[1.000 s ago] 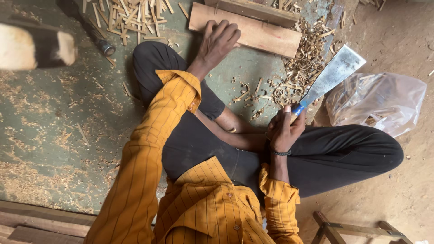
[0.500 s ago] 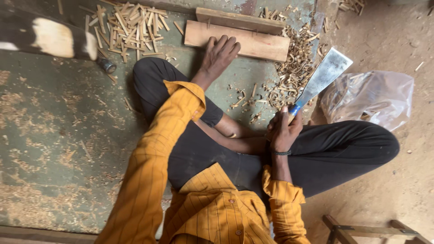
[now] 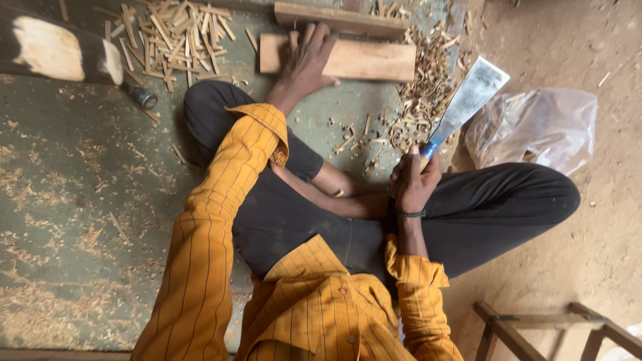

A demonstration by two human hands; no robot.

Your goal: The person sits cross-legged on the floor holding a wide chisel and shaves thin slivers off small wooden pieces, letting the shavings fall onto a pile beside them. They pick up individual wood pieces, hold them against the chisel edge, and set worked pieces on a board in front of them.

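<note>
- Two hands were at work, well apart, with the person sitting cross-legged on a green mat [image 3: 80,220].
- Left hand [image 3: 309,61] reached forward on a straight arm, fingers spread flat on a plank [image 3: 368,61], covering its left part.
- A second board [image 3: 348,19] lay just beyond the plank, touching it.
- Right hand [image 3: 412,179] rested near the knee, fist wrapped round a blue handle; the blade [image 3: 470,97] slanted up and right.
- Shavings [image 3: 418,100] crowded the plank's right end; sticks [image 3: 167,30] lay left of it.
- A plastic bag [image 3: 538,127] sat just right of the blade.
</note>
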